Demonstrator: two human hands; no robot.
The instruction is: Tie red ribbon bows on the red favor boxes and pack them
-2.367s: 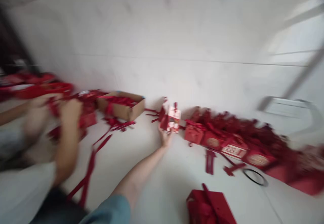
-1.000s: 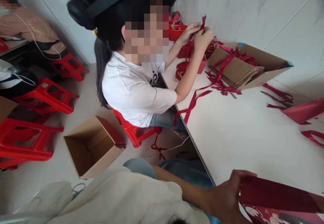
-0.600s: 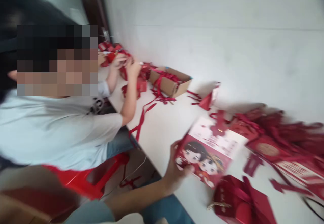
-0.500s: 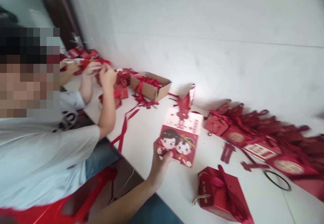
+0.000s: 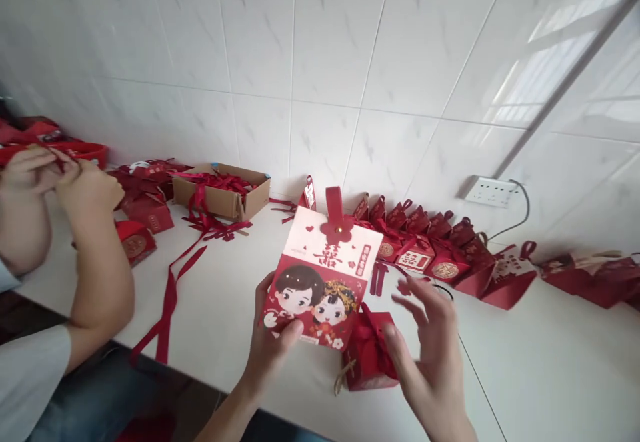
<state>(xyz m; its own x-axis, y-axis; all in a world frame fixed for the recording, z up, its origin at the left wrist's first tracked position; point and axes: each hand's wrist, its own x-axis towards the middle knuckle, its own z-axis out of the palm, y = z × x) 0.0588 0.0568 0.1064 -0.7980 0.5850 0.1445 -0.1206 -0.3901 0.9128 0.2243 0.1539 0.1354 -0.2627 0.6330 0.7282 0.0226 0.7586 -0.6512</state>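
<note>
My left hand (image 5: pixel 267 345) grips the lower left corner of a flat red and white gift bag (image 5: pixel 323 279) printed with a cartoon couple, holding it up over the white table (image 5: pixel 235 309). My right hand (image 5: pixel 430 352) hovers just right of the bag with fingers spread and nothing in it. Under the bag, between my hands, a small red gift box (image 5: pixel 367 355) with a ribbon and a string handle rests on the table.
A row of red gift boxes (image 5: pixel 440 255) lines the tiled wall to the right. A cardboard box of red ribbons (image 5: pixel 223 192) stands at the back left, with loose ribbon (image 5: pixel 170 295) trailing off the table edge. Another person's hands (image 5: pixel 55 179) work at the far left. A wall socket (image 5: pixel 490 192) sits on the right.
The view has swung from the person on my left back to the table. My left hand has brought the printed bag up in front of me, and my right hand has come into view.
</note>
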